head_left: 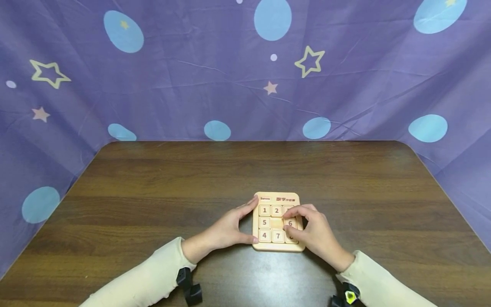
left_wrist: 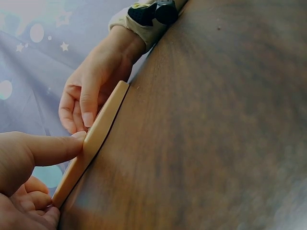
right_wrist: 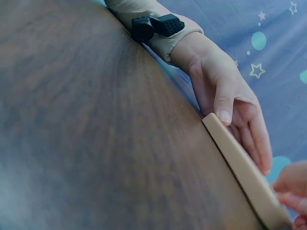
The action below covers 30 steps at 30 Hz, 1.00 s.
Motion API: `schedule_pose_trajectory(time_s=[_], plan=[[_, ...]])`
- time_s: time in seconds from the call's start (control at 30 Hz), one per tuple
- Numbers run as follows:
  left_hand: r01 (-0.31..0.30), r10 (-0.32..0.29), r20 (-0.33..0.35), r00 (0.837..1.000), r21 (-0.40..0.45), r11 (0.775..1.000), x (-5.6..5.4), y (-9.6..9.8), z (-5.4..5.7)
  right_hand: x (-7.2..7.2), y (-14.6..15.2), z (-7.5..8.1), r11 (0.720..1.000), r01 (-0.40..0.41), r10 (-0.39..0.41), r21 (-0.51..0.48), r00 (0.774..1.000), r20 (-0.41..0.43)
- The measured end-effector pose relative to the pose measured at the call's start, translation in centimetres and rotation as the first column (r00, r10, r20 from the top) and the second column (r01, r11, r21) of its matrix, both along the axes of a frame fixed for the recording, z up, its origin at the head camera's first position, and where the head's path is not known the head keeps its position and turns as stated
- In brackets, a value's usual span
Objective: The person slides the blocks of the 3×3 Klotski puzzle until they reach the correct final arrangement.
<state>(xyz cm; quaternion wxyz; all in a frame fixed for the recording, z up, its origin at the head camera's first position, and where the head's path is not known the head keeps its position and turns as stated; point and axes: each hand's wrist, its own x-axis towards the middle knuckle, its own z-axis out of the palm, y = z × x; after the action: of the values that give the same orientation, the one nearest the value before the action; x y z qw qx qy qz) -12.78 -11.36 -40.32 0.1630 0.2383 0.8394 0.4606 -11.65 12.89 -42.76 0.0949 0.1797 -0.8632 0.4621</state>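
Note:
A pale wooden number slide puzzle (head_left: 277, 247) lies flat on the table, its frame holding several square numbered tiles. My left hand (head_left: 226, 228) holds the puzzle's left side, thumb at the lower corner and fingers along the upper edge. Over the right column is my right hand (head_left: 318, 230), its bent thumb and forefinger at the near and far edges of the 6 tile (head_left: 290, 223). Left of that tile, the middle slot is bare. The right hand partly covers the tiles above and below the 6. The left wrist view shows the frame's side (left_wrist: 103, 122) from low down.
The brown wooden table (head_left: 172, 179) extends around the puzzle. A purple curtain (head_left: 215, 72) with stars and dots hangs behind and beside it. Black devices sit on both wrists, including one on the left cuff (head_left: 185, 277).

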Motion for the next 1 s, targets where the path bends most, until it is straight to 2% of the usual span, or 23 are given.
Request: schedule_pose_trajectory(time_s=[0.13,0.2,0.43,0.6,1.0], plan=[[0.001,-0.001,-0.001,1.000,-0.008,1.000,0.0,-0.1,0.0,0.0,-0.5,-0.2,0.992,-0.058,0.063,-0.108,0.997,0.049],[0.002,-0.003,-0.002,1.000,-0.010,1.000,0.0,-0.1,0.0,0.0,-0.9,-0.2,0.985,-0.100,0.108,-0.142,0.993,0.048],[0.007,-0.007,-0.014,1.000,0.004,1.000,0.0,-0.1,-0.1,-0.1,-2.5,0.6,0.980,-0.174,0.173,-0.092,0.985,-0.013],[0.014,-0.014,-0.015,1.000,0.009,1.000,0.0,-0.1,-0.2,-0.3,-3.3,0.8,0.984,-0.173,0.172,-0.041,0.985,-0.030],[0.006,-0.006,-0.019,1.000,-0.002,1.000,0.0,-0.1,0.1,-0.4,-4.7,0.9,0.998,-0.068,0.068,0.017,0.998,0.005]])
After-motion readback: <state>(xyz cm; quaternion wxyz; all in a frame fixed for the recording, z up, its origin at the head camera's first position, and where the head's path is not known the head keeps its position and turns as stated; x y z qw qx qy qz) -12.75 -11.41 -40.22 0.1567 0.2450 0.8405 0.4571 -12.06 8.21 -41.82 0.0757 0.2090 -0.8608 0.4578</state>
